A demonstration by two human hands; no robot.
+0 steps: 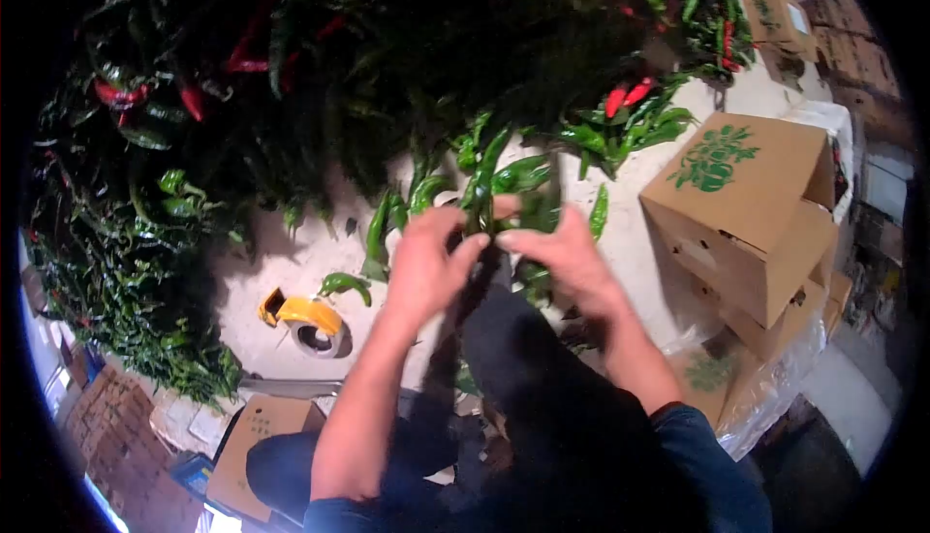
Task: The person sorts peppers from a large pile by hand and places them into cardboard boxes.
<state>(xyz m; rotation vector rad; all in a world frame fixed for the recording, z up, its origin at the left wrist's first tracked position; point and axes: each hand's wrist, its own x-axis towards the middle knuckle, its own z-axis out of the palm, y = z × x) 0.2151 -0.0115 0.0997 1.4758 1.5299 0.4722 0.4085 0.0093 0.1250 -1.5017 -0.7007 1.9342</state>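
Observation:
In the middle of the head view my hands are close together over the pale surface. My left hand (431,257) is closed, thumb and fingers pinching a long dark green chili pepper (484,179) that points up and away. My right hand (567,252) is closed too, its thumb meeting the left thumb, with a broader green chili pepper (541,211) at its fingers; motion smears it. Several loose green peppers lie around the fingers, among them a curved one (346,285) to the left and a slim one (599,211) to the right.
A large heap of green and red peppers (174,194) covers the far and left side. A yellow tape dispenser (315,315) lies left of my hands. Cardboard boxes (746,174) with green print are stacked at right, near clear plastic (775,397). Another box (257,446) stands low at left.

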